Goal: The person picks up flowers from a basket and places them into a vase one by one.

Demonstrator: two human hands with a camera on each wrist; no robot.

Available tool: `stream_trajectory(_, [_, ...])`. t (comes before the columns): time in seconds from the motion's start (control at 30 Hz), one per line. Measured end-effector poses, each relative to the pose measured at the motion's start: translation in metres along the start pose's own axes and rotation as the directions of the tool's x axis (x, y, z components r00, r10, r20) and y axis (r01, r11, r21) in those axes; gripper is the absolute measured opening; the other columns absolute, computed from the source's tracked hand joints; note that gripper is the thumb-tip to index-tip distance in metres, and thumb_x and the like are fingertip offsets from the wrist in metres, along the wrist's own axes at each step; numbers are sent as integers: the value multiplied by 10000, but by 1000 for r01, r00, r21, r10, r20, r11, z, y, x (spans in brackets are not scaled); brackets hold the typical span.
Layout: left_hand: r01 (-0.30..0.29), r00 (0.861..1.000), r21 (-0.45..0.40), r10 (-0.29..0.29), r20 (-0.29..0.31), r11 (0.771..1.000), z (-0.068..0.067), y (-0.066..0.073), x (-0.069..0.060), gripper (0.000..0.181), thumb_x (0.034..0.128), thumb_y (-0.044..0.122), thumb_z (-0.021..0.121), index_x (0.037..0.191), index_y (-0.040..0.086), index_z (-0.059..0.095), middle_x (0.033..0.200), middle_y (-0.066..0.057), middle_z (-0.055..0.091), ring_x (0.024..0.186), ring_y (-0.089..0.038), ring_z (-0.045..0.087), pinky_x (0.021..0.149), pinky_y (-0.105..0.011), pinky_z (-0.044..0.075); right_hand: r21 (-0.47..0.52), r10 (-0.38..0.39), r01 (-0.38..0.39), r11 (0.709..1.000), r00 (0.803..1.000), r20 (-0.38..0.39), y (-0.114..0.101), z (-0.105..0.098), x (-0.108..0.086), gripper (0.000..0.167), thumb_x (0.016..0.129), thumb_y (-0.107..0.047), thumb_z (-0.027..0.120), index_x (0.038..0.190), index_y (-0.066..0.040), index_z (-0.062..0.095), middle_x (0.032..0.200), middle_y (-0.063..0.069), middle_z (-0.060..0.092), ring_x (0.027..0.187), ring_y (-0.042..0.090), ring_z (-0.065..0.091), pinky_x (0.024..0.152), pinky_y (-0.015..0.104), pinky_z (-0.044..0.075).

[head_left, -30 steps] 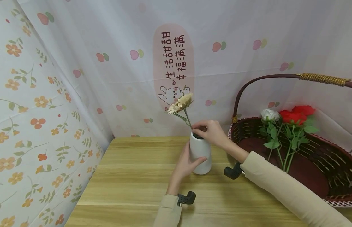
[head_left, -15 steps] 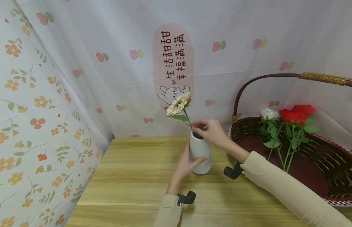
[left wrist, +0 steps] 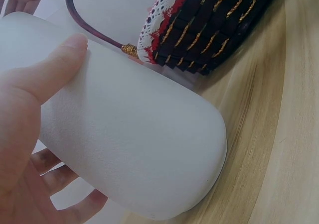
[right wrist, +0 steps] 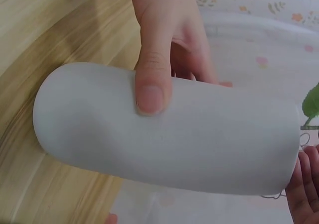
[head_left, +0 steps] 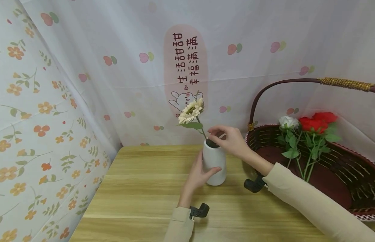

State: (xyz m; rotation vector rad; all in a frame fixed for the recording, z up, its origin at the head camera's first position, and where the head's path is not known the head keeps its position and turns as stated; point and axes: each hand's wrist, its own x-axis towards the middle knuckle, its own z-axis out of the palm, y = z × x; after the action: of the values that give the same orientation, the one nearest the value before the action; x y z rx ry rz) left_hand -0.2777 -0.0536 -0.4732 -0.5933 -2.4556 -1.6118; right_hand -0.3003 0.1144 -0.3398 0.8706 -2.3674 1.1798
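Observation:
A white vase (head_left: 215,164) stands upright on the wooden table. My left hand (head_left: 197,173) grips its lower body, with the thumb (left wrist: 62,67) across the front in the left wrist view and the fingers round the other side. From the vase mouth rises a cream daisy-like flower (head_left: 191,111), leaning left, with a green leaf (head_left: 191,125) on its stem. Beside the stem, just over the rim, my right hand (head_left: 231,139) hovers with loosely bent fingers and seems to hold nothing. In the right wrist view its fingers (right wrist: 305,184) are near the vase rim.
At the right stands a dark woven basket (head_left: 361,171) with a tall arched handle (head_left: 266,92). A white rose (head_left: 288,122) and red roses (head_left: 317,122) lean inside it. A printed curtain (head_left: 129,67) hangs behind the table, and a floral cloth (head_left: 39,134) at the left.
The flower head has turned to face more forward, and its leaf has swung out to the left. My right hand has let go of the stem and moved slightly right. The left hand keeps its place.

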Motion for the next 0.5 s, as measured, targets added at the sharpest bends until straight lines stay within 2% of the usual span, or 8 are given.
stream_trajectory(0.23, [23,1000,-14,-23,-5,1000,0,2,-1,941,878,390,799,1588,134,238,1499,-94,438,1324,-264,468,1079,-504,404,25,23,-23,999,999,-22,2,-9,-4,161,941,-122,726,1077,-37,737,955,53,736,861,184,682,722,306,586])
stream_trajectory(0.4, [18,1000,-13,-18,-5,1000,1,2,0,948,877,389,800,1592,137,232,1508,-92,433,1330,-260,465,1085,-503,399,34,36,-35,999,999,-24,4,-16,-7,186,947,-142,724,1099,-35,732,975,56,732,860,179,678,741,353,590])
stream_trajectory(0.5, [13,1000,-12,-13,-7,1000,0,2,0,946,877,389,800,1591,137,234,1503,-94,437,1325,-264,470,1080,-510,402,30,40,-39,999,999,-29,5,-20,-8,204,952,-148,722,1107,-17,727,992,66,733,857,184,679,731,331,589])
